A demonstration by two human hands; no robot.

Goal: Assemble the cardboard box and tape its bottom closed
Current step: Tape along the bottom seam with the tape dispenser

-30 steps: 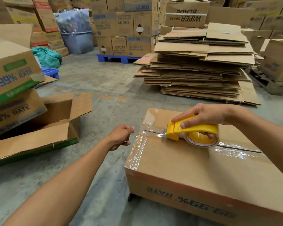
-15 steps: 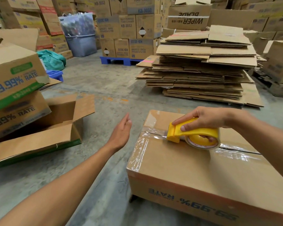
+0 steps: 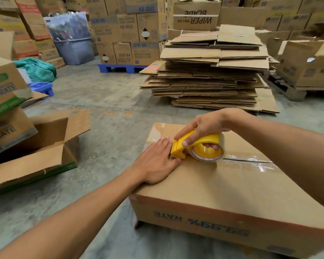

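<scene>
A brown cardboard box (image 3: pixel 223 191) stands upside down on the floor in front of me, its flaps shut and facing up. Clear tape (image 3: pixel 251 161) runs along the centre seam towards the right. My right hand (image 3: pixel 204 128) grips a yellow tape dispenser (image 3: pixel 200 146) that rests on the seam near the box's left edge. My left hand (image 3: pixel 157 161) lies flat on the box top, palm down, fingers spread over the taped left end and touching the dispenser's front.
An open box (image 3: pixel 51 146) lies on the floor to the left, below stacked printed boxes (image 3: pixel 4 90). A tall pile of flattened cardboard (image 3: pixel 213 71) stands behind the box. Blue pallets (image 3: pixel 120 68), stacked cartons and a grey bin (image 3: pixel 73 51) line the back.
My left hand has moved right from the air beside the box and now presses flat on the box top against the dispenser. The right hand and dispenser have stayed near the left end.
</scene>
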